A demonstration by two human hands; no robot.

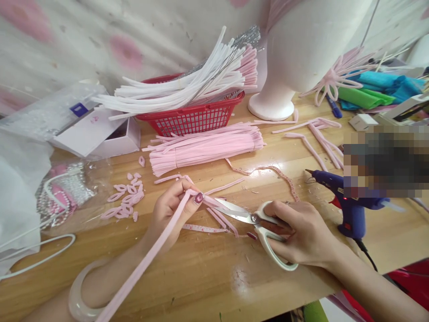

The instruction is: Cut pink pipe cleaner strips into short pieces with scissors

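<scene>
My left hand [172, 208] pinches the end of a few long pink pipe cleaners [147, 259] that trail down past my wrist. My right hand [301, 235] grips white-handled scissors [264, 223], whose blades are parted and point left at the pinched pink ends. A pink measuring tape [268, 172] winds across the wooden table [208, 277] under and behind both hands. Short cut pink pieces [125, 199] lie in a small pile left of my left hand.
A bundle of pink pipe cleaners [204, 150] lies behind the hands, in front of a red basket [191, 118] holding white ones. A white mannequin head [291, 62] stands at the back. A blue glue gun [348, 201] sits right. Boxes and bags lie left.
</scene>
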